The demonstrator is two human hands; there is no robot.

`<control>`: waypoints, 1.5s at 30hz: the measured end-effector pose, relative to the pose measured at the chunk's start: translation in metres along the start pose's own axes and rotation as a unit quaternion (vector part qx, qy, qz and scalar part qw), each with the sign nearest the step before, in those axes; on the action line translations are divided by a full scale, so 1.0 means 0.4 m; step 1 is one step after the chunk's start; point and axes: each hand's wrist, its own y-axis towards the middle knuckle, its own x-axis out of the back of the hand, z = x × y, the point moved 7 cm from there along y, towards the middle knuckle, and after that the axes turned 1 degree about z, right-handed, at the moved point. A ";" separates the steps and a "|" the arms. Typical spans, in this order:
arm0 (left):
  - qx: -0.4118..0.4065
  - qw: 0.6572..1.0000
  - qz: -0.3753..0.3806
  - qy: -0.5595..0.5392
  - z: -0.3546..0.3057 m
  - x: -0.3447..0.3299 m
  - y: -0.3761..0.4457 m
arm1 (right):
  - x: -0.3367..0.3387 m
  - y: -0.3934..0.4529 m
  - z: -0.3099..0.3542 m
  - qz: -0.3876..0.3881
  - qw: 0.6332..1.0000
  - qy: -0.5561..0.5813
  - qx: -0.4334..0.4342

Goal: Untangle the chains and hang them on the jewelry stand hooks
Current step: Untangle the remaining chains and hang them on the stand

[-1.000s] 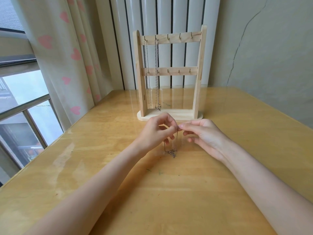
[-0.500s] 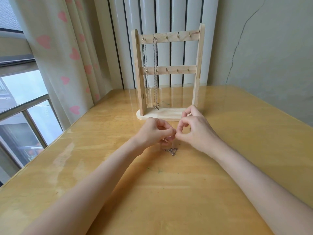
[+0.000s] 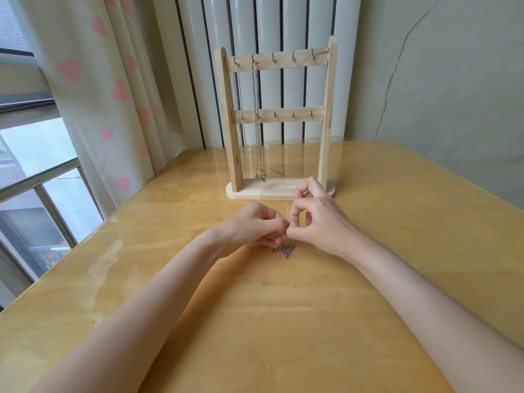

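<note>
Two hands meet fingertip to fingertip.
Left hand (image 3: 256, 226) curled, right hand (image 3: 317, 218) pinching thumb to forefinger; both forearms bare.

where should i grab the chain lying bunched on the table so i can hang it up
Take the upper strand at the fingertips, where the left hand and right hand already pinch it, rather than the bunched chain on the table. Lift straight up so the heap hangs loose under its own weight, then carry it to a free hook on the jewelry stand.

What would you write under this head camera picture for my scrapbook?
Two hands, left hand and right hand, pinch a tangled chain before a jewelry stand.
</note>
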 end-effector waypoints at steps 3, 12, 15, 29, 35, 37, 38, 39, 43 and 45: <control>-0.007 0.999 -0.001 0.032 -0.006 -0.005 0.000 | -0.008 -0.002 -0.014 0.017 0.999 0.037 -0.033; -0.021 0.995 -0.094 -0.036 0.000 0.044 -0.005 | 0.021 0.006 -0.021 -0.055 0.988 0.133 -0.048; -0.025 0.995 -0.101 -0.009 -0.003 0.042 -0.005 | 0.016 0.005 -0.027 -0.053 0.989 0.120 -0.064; -0.113 0.917 -0.136 0.358 -0.044 0.011 -0.001 | -0.014 -0.010 0.047 0.026 0.967 -0.242 0.071; -0.185 0.854 -0.140 0.466 -0.065 -0.013 -0.015 | -0.001 -0.002 0.014 0.009 0.996 -0.090 -0.011; -0.183 0.866 -0.144 0.442 -0.056 -0.010 -0.015 | 0.008 0.000 0.006 -0.008 0.999 -0.028 -0.037; -0.174 0.886 -0.151 0.403 -0.054 -0.002 -0.014 | 0.013 0.001 0.001 -0.017 0.999 -0.004 -0.048; -0.161 0.911 -0.155 0.347 -0.052 0.011 -0.011 | 0.017 0.002 -0.006 -0.026 0.998 0.019 -0.058; -0.098 0.987 -0.116 0.045 -0.038 0.039 -0.004 | 0.033 0.005 -0.033 -0.062 0.986 0.116 -0.100; -0.078 0.992 -0.097 -0.031 -0.032 0.040 -0.007 | 0.035 0.002 -0.041 -0.063 0.976 0.175 -0.115</control>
